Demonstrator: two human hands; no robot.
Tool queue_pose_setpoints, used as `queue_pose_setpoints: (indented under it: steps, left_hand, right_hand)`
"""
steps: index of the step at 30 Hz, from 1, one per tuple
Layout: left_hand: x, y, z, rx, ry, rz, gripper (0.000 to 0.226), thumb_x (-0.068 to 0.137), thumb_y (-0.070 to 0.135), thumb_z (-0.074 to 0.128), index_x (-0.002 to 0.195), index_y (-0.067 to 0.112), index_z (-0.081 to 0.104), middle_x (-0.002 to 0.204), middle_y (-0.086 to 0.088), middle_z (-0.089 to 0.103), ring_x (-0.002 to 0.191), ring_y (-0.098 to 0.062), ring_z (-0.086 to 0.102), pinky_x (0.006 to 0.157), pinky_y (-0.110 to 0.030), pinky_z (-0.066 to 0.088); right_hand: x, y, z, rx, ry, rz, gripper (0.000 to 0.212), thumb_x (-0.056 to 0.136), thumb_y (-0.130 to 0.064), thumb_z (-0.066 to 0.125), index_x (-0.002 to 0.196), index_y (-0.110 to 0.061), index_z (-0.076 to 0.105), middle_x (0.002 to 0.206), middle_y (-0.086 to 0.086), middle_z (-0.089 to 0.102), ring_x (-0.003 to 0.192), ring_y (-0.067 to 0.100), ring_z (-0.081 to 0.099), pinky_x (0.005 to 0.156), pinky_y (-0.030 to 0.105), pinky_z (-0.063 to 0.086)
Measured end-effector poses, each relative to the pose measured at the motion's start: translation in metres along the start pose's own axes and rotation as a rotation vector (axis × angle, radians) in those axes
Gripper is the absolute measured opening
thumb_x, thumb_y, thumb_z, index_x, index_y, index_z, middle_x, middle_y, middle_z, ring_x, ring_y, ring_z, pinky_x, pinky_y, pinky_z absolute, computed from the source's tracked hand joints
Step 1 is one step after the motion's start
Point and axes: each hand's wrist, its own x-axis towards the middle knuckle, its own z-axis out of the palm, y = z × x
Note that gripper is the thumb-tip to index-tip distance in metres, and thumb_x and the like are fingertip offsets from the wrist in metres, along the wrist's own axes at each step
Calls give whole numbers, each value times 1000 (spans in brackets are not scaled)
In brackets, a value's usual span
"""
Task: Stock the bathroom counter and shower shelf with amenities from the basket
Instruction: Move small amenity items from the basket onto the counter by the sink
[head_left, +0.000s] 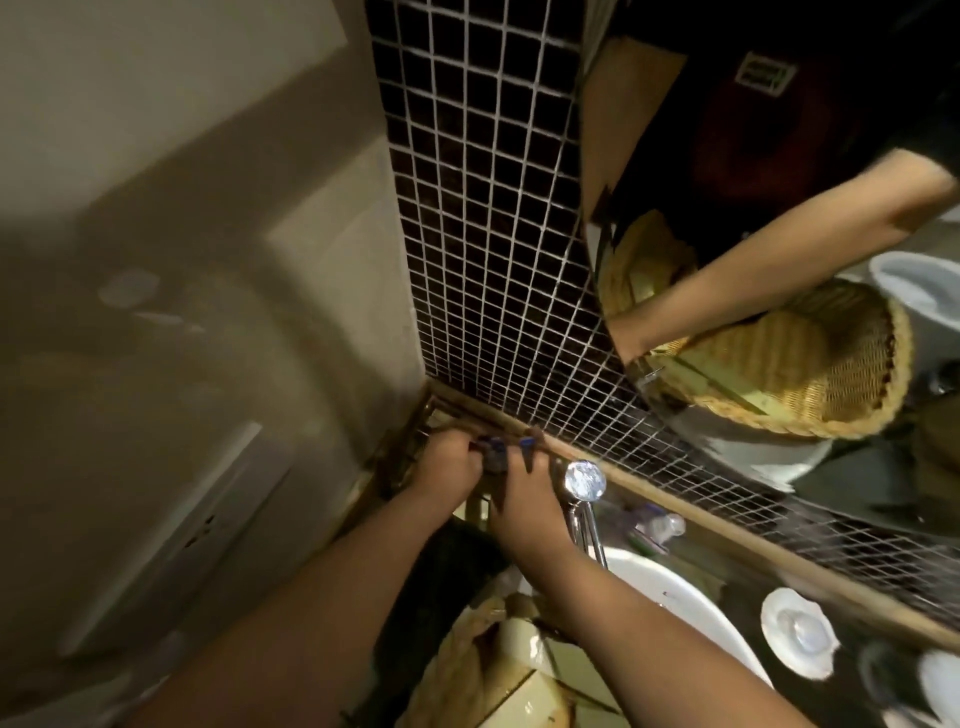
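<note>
Both my hands meet at the back left corner of the counter, against the dark mosaic wall. My left hand (449, 460) and my right hand (524, 493) grip small dark items with blue tips (493, 457) over a small tray (410, 436) in the corner; what the items are is too blurred to tell. The woven basket (457, 670) sits below my arms at the near edge, with pale packets inside.
A chrome tap (585, 480) stands just right of my right hand over the white basin (670, 592). A white dish (800, 634) lies on the counter at right. The mirror (753, 208) shows my arm and the basket reflected. A plain wall with a socket (208, 525) is at left.
</note>
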Motion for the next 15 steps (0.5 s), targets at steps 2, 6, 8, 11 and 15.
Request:
queue_pose_setpoints:
  steps: [2,6,8,11,15]
  left_hand:
    - [2,1,5,23,-8,0,21,97,12,55,111,23,67,107,4,64,108,-17,60,83,-20,39]
    - [13,7,7,82,-47,48,25,101,20,53,123,21,66,129,-2,63,118,-19,57,97,-20,39]
    - [15,8,6,139,-107,47,26,102,26,52,125,24,63,131,-2,61,120,-20,56,105,-32,43]
    - [16,3,7,205,-171,49,29,103,25,49,130,23,61,133,-3,61,120,-21,56,106,-37,44]
    - [9,-12,13,196,-168,59,27,102,25,48,124,29,64,126,1,64,111,-17,59,96,-32,47]
  right_hand:
    - [-6,6,9,-137,-39,-66,84,87,-15,65,156,-6,17,161,30,-3,147,54,2,114,53,37]
    - [-8,14,10,-164,-1,-96,90,87,-19,67,158,-6,13,162,14,-18,148,52,12,112,52,39]
    - [-10,9,10,-351,-56,-145,85,84,-35,71,150,2,34,158,33,2,140,66,12,108,64,38]
    - [-8,8,10,-681,-94,-130,76,93,-56,50,150,-6,38,156,35,23,141,64,14,112,67,-21]
    - [-8,17,25,-875,-201,-226,75,101,-46,39,147,13,28,152,41,18,139,65,4,117,69,1]
